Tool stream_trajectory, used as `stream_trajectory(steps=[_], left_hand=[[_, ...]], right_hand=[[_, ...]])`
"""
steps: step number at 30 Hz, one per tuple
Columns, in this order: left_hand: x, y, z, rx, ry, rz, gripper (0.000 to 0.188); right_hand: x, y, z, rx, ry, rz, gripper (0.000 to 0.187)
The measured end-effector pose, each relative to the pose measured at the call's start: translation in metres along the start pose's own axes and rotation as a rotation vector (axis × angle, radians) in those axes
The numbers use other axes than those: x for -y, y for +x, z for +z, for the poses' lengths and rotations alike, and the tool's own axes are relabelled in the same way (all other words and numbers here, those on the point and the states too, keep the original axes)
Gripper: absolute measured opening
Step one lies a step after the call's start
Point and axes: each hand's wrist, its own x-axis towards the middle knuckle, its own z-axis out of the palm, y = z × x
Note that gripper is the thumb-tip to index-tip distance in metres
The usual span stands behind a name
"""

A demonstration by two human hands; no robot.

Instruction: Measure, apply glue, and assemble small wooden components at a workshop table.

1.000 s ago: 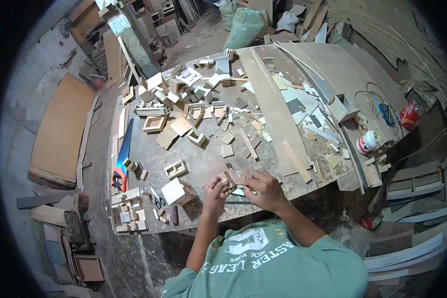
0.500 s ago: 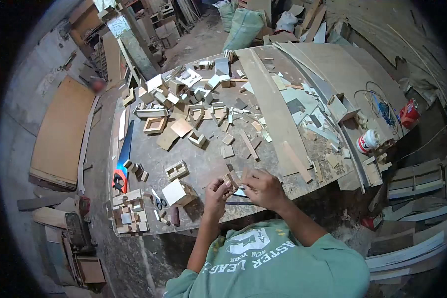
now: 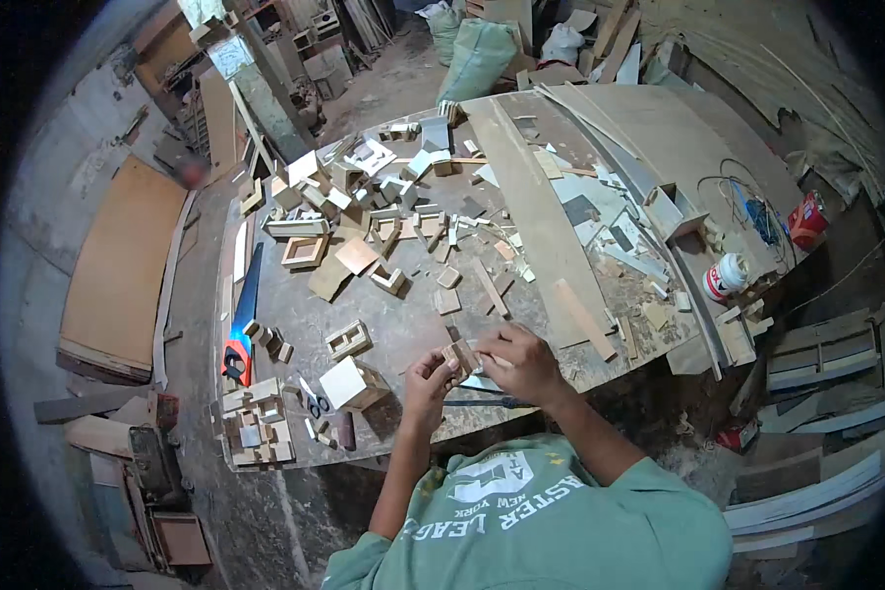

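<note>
Near the table's front edge, my left hand (image 3: pixel 427 385) is closed around a small wooden block (image 3: pixel 456 354). Close against the block's right side is my right hand (image 3: pixel 523 368), its fingers pinched together; what they hold is too small to make out. Below the hands, a dark thin rod (image 3: pixel 487 401) lies along the edge. To the left stand a white-topped wooden box (image 3: pixel 352 382) and a small divided wooden frame (image 3: pixel 349 339). Scissors (image 3: pixel 316 401) rest beside the box, next to small wood pieces and a dark reddish cylinder (image 3: pixel 346 431).
A handsaw (image 3: pixel 244 315) with an orange handle lies along the left edge, above a cluster of glued blocks (image 3: pixel 256 433). Small wooden boxes and offcuts crowd the far left. Long boards (image 3: pixel 536 206) cross the middle. A white bottle (image 3: pixel 726 277) and red can (image 3: pixel 807 220) stand right.
My right hand has shifted slightly left and up against the block. More of the dark rod shows beneath it. My left hand stays nearly in place, still holding the block.
</note>
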Motion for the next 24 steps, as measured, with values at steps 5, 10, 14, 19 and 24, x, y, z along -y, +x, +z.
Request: stream_trajectory(steps=[5, 10, 14, 19, 24], left_hand=[[0.000, -0.002, 0.003, 0.014, 0.000, -0.014, 0.021], [-0.003, -0.004, 0.002, 0.004, 0.033, 0.020, 0.019], [-0.001, -0.004, -0.004, 0.065, -0.074, -0.025, 0.018], [0.002, -0.005, -0.006, 0.134, -0.088, -0.049, 0.026], [0.005, -0.009, -0.017, 0.245, -0.331, -0.257, 0.041]], right_hand=[[-0.002, 0.002, 0.008, -0.076, 0.008, -0.019, 0.018], [0.003, -0.012, 0.004, 0.029, -0.013, 0.001, 0.016], [0.007, -0.006, 0.001, -0.023, -0.011, -0.009, 0.015], [0.002, -0.003, 0.002, -0.065, 0.021, -0.022, 0.016], [-0.003, 0.000, -0.012, 0.013, 0.234, 0.115, 0.013]])
